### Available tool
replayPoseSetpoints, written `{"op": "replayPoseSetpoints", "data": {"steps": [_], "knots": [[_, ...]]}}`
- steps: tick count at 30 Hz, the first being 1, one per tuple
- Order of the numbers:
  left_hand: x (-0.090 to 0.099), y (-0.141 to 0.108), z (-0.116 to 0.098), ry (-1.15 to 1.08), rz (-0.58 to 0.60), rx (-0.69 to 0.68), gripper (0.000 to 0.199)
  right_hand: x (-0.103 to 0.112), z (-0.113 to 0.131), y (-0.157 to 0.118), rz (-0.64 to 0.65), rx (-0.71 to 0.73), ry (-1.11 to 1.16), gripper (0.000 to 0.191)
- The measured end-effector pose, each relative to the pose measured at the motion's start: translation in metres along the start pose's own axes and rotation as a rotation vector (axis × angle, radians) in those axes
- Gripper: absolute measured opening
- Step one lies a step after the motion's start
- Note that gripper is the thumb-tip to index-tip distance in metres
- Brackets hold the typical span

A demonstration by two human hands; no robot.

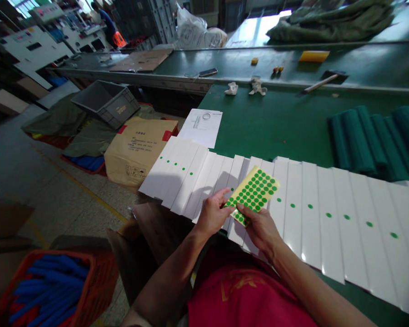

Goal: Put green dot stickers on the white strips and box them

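My right hand (261, 225) grips the lower edge of a yellow sheet (255, 193) covered in rows of round green stickers, its thumb on top. My left hand (214, 210) is at the sheet's left corner, fingers bent together near a green dot; whether a sticker is between them is too small to tell. Beneath both hands runs a long row of white flat boxes (334, 236), side by side and slightly overlapping. Single green dots show on several boxes at the right and on several at the far left. Some boxes left of my left hand show no dot.
White papers (201, 127) lie behind the left boxes. Dark green rolls (357, 141) sit at the right on the green table (276, 122). Left are a brown carton (139, 150), a grey crate (111, 104) and an orange basket (88, 290) of blue pieces. A person (105, 22) is far back.
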State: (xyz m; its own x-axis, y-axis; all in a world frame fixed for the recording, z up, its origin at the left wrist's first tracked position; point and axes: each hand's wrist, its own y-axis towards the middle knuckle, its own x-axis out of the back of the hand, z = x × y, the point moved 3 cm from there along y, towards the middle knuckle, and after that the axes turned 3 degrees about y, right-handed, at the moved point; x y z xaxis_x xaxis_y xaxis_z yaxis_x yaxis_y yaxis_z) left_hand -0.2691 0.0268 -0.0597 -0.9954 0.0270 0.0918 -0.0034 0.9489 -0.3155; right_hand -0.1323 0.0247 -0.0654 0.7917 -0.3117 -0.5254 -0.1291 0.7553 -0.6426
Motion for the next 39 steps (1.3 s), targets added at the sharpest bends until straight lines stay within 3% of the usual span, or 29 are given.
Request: {"op": "replayPoseSetpoints", "data": {"steps": [6,16,24,28,30,33,36,39], "knots": [[-0.002,-0.002,0.001,0.053,-0.146,-0.072,0.029,-0.002,0.005,-0.002,-0.084,0.072,-0.014,0.028],[-0.006,-0.012,-0.016,0.444,-0.299,-0.291,0.013,0.003,0.003,-0.003,-0.173,0.088,-0.081,0.031],[-0.016,-0.012,-0.010,0.687,-0.260,-0.398,0.018,0.008,0.000,-0.004,-0.224,0.084,-0.120,0.029],[-0.019,-0.011,-0.015,0.621,-0.243,-0.451,0.018,0.011,0.002,-0.002,-0.247,0.121,-0.153,0.027],[-0.014,-0.003,-0.013,0.500,-0.261,-0.432,0.013,0.012,0.006,-0.002,-0.259,0.137,-0.167,0.027],[0.002,0.021,0.006,0.409,-0.330,-0.288,0.007,0.013,0.012,-0.003,-0.277,0.149,-0.190,0.030],[0.014,0.049,0.034,0.499,-0.343,-0.151,0.009,0.016,0.015,-0.004,-0.300,0.147,-0.188,0.033],[0.018,0.066,0.052,0.611,-0.318,-0.102,0.010,0.018,0.016,-0.006,-0.305,0.138,-0.181,0.034]]}}
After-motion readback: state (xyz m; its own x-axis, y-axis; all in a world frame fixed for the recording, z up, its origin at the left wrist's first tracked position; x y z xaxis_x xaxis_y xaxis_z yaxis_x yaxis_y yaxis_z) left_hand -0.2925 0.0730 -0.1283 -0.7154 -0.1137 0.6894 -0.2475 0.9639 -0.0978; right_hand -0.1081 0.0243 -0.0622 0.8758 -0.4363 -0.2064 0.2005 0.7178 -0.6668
